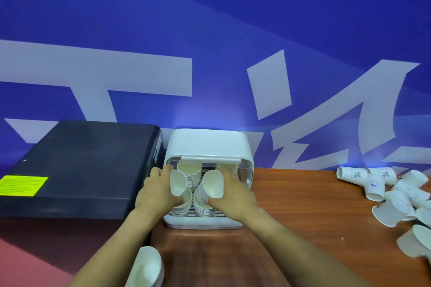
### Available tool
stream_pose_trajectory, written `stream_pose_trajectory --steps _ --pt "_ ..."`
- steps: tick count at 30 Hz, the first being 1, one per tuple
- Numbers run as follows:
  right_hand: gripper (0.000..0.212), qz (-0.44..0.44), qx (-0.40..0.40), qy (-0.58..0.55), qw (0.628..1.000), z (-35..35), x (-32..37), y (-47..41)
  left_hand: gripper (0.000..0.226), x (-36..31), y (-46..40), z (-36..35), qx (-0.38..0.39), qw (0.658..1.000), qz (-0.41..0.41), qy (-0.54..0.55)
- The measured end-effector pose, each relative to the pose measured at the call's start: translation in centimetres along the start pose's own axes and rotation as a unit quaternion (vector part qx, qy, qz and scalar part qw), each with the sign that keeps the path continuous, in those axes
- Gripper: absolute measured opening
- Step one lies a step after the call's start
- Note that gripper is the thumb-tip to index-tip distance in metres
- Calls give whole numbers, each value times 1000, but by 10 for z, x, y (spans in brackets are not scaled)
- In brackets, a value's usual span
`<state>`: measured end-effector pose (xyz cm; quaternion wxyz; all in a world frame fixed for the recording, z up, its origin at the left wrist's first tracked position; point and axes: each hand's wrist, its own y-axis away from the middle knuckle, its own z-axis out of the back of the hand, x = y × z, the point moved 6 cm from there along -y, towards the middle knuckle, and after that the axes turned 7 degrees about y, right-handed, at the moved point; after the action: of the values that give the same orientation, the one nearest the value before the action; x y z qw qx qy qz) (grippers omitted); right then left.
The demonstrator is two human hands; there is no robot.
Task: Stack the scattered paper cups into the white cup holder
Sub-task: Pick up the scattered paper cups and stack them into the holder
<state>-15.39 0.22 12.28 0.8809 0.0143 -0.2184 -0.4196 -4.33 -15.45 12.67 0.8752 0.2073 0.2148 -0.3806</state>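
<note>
A thin, light cup (178, 183) is held by its side in the left hand (161, 190) and another cup (212, 184) is held in the right hand (233, 193), both over stacks in the holder (207, 144), so soft walls should be squeezed gently, and more cups (396, 196) lie far right.

L hand (161, 190) & R hand (233, 191) extended fwd, fingers curled gripping
</note>
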Motion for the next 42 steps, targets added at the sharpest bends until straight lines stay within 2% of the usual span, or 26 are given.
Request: stream_pose_trajectory --steps 6,9,14,19,31,35,42 --pt "83 -16 7 46 999 -21 4 -17 75 11 -14 -17 25 999 -5 -22" --pt "91 -24 37 51 998 -32 2 -24 82 15 -19 -28 50 998 -8 -22" --pt "90 -30 92 79 992 -47 -5 -27 88 20 -22 -43 97 995 5 -9" --pt "92 -19 95 85 992 -40 -7 -26 87 17 -20 -39 80 997 -1 -4" --pt "55 1 10 41 999 22 -28 31 47 -61 35 12 -24 990 -128 52" --pt "50 -17 -1 23 1000 28 -55 56 40 -90 57 -3 -15 986 -153 64" --pt "34 -38 -11 -25 999 50 -119 91 34 -137 87 -47 2 987 -147 62"
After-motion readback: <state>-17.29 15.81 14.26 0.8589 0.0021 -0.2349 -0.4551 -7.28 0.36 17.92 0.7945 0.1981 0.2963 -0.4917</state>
